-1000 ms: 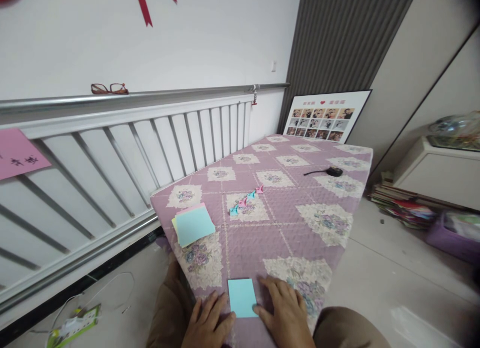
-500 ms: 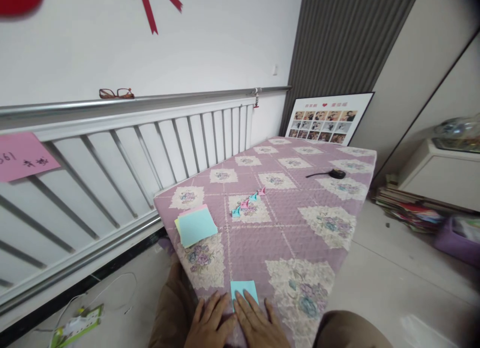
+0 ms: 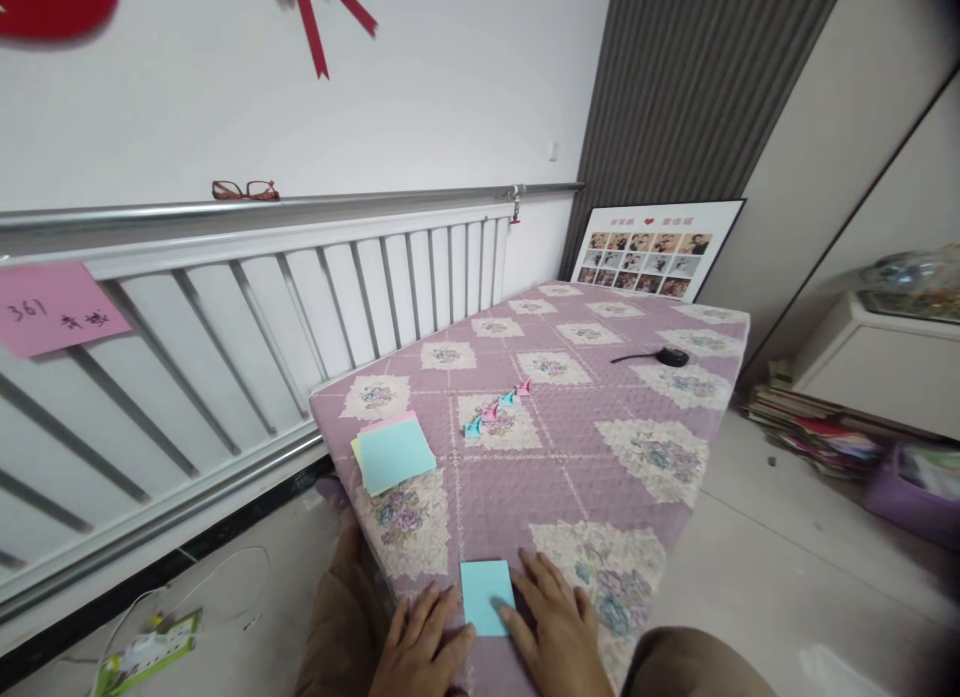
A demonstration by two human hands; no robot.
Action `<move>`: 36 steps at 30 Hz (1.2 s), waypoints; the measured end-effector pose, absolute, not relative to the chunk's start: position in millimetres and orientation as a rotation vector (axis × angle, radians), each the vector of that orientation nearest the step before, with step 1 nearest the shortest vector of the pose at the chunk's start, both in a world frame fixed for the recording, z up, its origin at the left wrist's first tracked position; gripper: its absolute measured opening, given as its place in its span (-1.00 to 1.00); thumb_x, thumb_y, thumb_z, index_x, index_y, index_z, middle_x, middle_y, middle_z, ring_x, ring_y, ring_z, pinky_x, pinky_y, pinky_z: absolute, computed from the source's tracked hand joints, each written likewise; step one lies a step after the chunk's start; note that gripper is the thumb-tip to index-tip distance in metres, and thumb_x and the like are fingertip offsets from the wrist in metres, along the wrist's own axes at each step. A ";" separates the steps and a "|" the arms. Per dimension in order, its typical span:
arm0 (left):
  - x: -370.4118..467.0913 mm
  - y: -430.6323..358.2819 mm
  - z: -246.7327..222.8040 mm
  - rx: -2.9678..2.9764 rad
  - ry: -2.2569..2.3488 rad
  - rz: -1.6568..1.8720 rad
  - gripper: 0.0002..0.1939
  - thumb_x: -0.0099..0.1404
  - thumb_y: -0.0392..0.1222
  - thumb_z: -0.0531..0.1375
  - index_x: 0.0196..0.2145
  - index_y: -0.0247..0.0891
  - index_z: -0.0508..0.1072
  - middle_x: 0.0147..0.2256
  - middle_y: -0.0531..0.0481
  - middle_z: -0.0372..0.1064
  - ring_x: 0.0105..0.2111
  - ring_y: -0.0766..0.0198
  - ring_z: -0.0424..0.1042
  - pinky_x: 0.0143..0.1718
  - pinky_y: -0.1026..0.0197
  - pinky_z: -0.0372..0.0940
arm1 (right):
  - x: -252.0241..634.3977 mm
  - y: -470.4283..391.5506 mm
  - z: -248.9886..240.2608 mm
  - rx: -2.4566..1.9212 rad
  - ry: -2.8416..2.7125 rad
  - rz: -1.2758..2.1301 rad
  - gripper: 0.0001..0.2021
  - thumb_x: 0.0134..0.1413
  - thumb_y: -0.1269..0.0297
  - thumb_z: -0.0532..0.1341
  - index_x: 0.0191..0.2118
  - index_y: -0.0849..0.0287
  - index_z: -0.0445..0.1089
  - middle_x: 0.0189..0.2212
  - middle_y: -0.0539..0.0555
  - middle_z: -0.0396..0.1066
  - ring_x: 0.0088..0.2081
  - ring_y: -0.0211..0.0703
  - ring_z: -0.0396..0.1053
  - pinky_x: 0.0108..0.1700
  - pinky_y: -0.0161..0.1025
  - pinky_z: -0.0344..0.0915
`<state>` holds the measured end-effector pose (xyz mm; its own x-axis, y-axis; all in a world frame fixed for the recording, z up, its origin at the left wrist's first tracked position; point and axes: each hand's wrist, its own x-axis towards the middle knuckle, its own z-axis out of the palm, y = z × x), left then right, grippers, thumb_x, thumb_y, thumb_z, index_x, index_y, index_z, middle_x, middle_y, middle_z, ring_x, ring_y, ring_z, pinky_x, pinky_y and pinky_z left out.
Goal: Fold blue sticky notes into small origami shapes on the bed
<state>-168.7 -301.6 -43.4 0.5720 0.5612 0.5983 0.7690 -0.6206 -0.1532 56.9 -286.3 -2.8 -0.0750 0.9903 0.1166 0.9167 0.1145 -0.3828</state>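
Observation:
A light-blue square of paper [image 3: 486, 589] lies flat at the near end of the table, between my two hands. My left hand [image 3: 421, 641] rests open beside its left edge, thumb close to the lower left corner. On the other side my right hand [image 3: 556, 622] lies open with fingers spread, its thumb over the paper's right edge. A stack of coloured paper sheets [image 3: 396, 455], light blue on top with pink and yellow edges showing, sits to the left. Farther up, several small folded paper pieces [image 3: 491, 413], pink and blue, stand in a slanting row.
The quilted purple floral cloth [image 3: 517, 497] covers the table. A black tape measure [image 3: 672, 356] lies at the far right. A white radiator [image 3: 300, 317] runs along the left, with glasses [image 3: 245, 190] on its pipe. A photo board [image 3: 660, 247] leans at the back; a power strip [image 3: 150, 652] is on the floor.
My right hand has slid right, off the middle of the blue paper, uncovering most of it. My left hand stays in nearly the same place.

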 end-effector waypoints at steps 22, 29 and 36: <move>-159.8 -307.4 -24.7 -2.493 -1.301 -0.946 -0.60 0.24 -0.15 0.14 0.05 -0.17 0.33 -0.02 -0.10 0.32 -0.04 0.11 0.33 -0.03 0.09 0.27 | 53.4 -316.3 -1.9 -1.499 -2.114 -0.284 -0.84 -0.06 0.41 0.17 -0.40 -0.05 0.41 -0.09 -0.03 0.48 0.03 0.11 0.28 0.15 0.24 -0.34; -134.1 -305.3 -14.0 -2.637 -1.337 -0.829 -0.88 0.23 -0.20 0.13 -0.31 -0.08 0.47 -0.30 0.04 0.42 -0.30 0.18 0.33 -0.23 0.11 0.15 | 68.6 -321.2 -14.0 -1.338 -2.304 -0.154 -0.83 -0.02 0.29 0.23 -0.26 -0.11 0.40 -0.16 -0.10 0.51 -0.02 0.03 0.35 0.17 0.10 -0.33; -147.4 -310.4 -8.5 -2.832 -1.524 -0.647 -0.73 0.09 -0.34 0.16 -0.23 -0.09 0.46 -0.27 0.08 0.42 -0.27 0.21 0.32 -0.23 0.15 0.08 | 59.5 -322.4 -15.3 -1.358 -2.257 -0.058 -0.82 -0.04 0.28 0.27 -0.24 -0.03 0.39 -0.27 -0.07 0.50 -0.16 -0.08 0.40 0.15 0.01 -0.13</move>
<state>-147.4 -310.4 -8.5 0.4931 0.8256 0.2743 0.7708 -0.5608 0.3022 59.5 -322.4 -15.3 -0.3767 0.8167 0.4372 0.8381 0.5015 -0.2147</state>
